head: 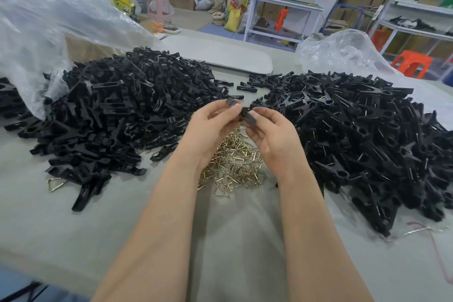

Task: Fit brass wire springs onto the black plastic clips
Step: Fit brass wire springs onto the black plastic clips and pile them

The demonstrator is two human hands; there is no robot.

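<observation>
Both hands hold a black plastic clip (241,111) above the table's middle. My left hand (210,127) pinches its far end with thumb and fingers. My right hand (272,135) grips the near end. Whether a spring sits on the clip is hidden by my fingers. Under my hands lies a small heap of brass wire springs (235,164). A big pile of loose black clip halves (110,115) fills the left side. On the right a pile of joined black clips (367,135) shows wire glinting in them.
The grey table (232,228) carries a clear plastic bag (49,27) over the left pile and another (343,49) behind the right pile. A stray spring (55,184) lies at front left. Cardboard boxes, white racks and an orange stool (411,64) stand beyond.
</observation>
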